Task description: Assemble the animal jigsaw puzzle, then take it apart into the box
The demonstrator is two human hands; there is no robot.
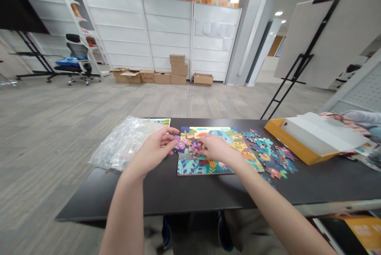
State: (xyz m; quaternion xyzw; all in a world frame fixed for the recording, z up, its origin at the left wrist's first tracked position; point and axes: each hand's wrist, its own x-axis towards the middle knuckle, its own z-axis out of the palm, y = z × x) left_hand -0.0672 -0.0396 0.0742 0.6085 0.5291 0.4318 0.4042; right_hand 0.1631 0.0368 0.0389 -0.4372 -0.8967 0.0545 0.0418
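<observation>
A black table (184, 199) bears a colourful puzzle board (193, 166), between a clear plastic bag (116, 150) and a pile of loose pieces (266, 150) near a yellow box (311, 156). The left hand (156, 146) pinches purple pieces (180, 144) over the board's left side, while the right hand (218, 148) bends its fingers at their other end (whether gripping, I cannot tell).
</observation>
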